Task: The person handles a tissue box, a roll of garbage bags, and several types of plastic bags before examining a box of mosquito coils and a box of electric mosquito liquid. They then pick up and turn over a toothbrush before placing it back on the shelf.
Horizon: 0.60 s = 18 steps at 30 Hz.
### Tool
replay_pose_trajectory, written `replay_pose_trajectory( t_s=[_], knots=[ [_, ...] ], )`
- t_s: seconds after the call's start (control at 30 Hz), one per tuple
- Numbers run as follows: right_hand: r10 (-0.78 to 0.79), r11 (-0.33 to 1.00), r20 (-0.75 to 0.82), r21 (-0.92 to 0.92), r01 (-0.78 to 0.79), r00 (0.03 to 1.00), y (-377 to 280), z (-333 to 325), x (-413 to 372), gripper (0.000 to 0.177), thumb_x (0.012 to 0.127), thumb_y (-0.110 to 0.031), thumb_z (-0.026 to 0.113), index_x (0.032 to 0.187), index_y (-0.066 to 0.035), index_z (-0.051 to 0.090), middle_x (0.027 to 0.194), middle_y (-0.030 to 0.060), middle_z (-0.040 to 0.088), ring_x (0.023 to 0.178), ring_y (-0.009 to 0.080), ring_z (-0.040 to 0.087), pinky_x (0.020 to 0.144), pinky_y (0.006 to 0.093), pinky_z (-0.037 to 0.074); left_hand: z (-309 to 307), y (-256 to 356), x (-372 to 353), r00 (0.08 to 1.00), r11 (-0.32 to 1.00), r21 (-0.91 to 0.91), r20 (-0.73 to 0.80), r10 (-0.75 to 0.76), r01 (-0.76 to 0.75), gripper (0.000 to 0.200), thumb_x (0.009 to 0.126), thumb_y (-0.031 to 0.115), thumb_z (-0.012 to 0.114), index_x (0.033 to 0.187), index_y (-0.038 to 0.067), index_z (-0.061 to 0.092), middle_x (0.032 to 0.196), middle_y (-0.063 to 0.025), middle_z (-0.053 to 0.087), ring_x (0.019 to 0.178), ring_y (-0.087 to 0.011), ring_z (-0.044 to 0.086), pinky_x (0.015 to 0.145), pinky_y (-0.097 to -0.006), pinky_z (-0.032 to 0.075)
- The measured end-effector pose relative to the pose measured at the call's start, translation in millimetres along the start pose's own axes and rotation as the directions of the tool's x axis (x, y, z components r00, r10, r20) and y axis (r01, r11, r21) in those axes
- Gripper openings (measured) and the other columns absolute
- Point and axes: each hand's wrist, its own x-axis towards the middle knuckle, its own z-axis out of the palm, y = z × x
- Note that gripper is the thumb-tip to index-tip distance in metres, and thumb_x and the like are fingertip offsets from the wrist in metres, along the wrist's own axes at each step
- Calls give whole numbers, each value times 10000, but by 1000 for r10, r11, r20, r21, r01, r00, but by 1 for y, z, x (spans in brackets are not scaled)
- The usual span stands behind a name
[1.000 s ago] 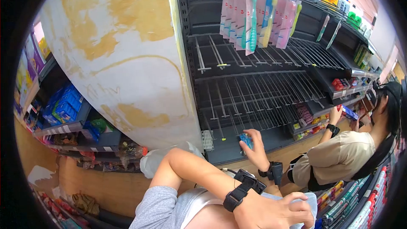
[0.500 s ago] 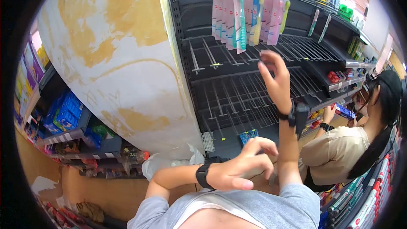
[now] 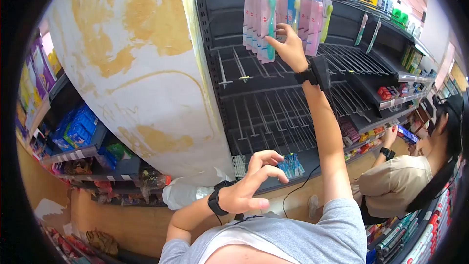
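Packaged toothbrushes in pink and clear packs point(image 3: 251, 19) hang from hooks at the top of a dark rack. My right hand point(image 3: 289, 49) is raised to them, its thumb and fingertips around the lower part of a pack with a green toothbrush point(image 3: 270, 29); whether they press on it is hard to tell. A yellow toothbrush pack point(image 3: 295, 12) hangs just behind my fingers. My left hand point(image 3: 251, 186) is held low before my body, fingers curved and apart, holding nothing. Blue packs point(image 3: 291, 165) lie on the bottom shelf beyond it.
Rows of metal hooks point(image 3: 273, 112) stick out from the rack. A stained white pillar point(image 3: 141, 68) stands to the left, with a white plastic bag point(image 3: 188, 191) at its foot. At the right a co-worker point(image 3: 400, 183) holds a blue box point(image 3: 407, 135). A black cable hangs near the floor.
My right hand has moved up and left to the hanging toothbrush packs. My left hand has shifted slightly left. The co-worker has shifted a little right and down in view.
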Motion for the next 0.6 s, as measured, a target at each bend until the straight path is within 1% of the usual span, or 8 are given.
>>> replay_pose_trajectory(
  t_s=[0.13,0.27,0.33,0.4,0.43,0.47,0.53,0.6],
  knots=[
    [-6,1000,47,-29,7,999,3,3,5,527,647,-275,662,1027,40,476,894,169,580,754,228,577,663,304,452,-22,-1,12,996,995,85,-77,-52,59,550,719,504,433,1000,33,464,1115,-138,277,1040,-238,286,928,-375,186],
    [-5,1000,-29,-15,5,1000,-5,-4,-5,482,641,-277,668,972,31,503,827,142,581,730,207,567,644,295,447,-41,-7,16,947,992,4,-295,-123,130,492,681,418,467,988,33,463,1138,-125,278,1072,-209,283,921,-349,218],
    [8,1000,-54,-14,-9,999,-7,-10,-9,462,640,-275,670,950,29,511,799,128,577,713,195,561,635,290,446,-47,-10,17,937,991,3,-326,-126,134,477,679,397,472,992,37,460,1144,-119,277,1076,-200,290,917,-340,234],
    [20,996,-33,86,-18,999,-7,-17,-12,429,638,-264,678,914,26,523,753,102,563,682,173,547,616,285,441,-51,-15,19,928,986,39,-346,-137,160,468,676,385,478,991,40,462,1146,-115,277,1075,-195,296,911,-344,247],
    [28,992,-6,127,-27,1000,-9,-20,-12,413,651,-250,680,911,32,525,749,82,558,682,141,538,582,256,442,-52,-16,22,930,988,53,-348,-121,148,421,691,337,476,989,39,461,1140,-105,288,1047,-185,333,900,-338,261],
    [31,992,-5,124,-30,1000,-10,-24,-13,413,651,-250,680,911,32,525,749,82,558,682,141,538,582,256,442,-54,-18,25,930,988,49,-347,-122,148,421,691,337,476,989,39,461,1140,-105,288,1047,-185,333,900,-338,261],
    [104,949,111,288,-132,988,-20,-33,-16,383,683,-233,669,920,32,527,767,71,566,673,107,533,521,211,429,-56,-24,31,929,987,20,-341,-146,162,371,708,282,472,987,37,460,1131,-92,304,1004,-175,372,887,-325,275],
    [122,919,155,355,-170,980,-34,-44,-19,371,696,-225,661,928,32,527,774,67,571,657,87,528,495,189,413,-57,-23,38,928,989,-3,-347,-140,148,334,719,238,473,984,34,459,1123,-82,318,972,-161,396,873,-309,291]
  ],
)
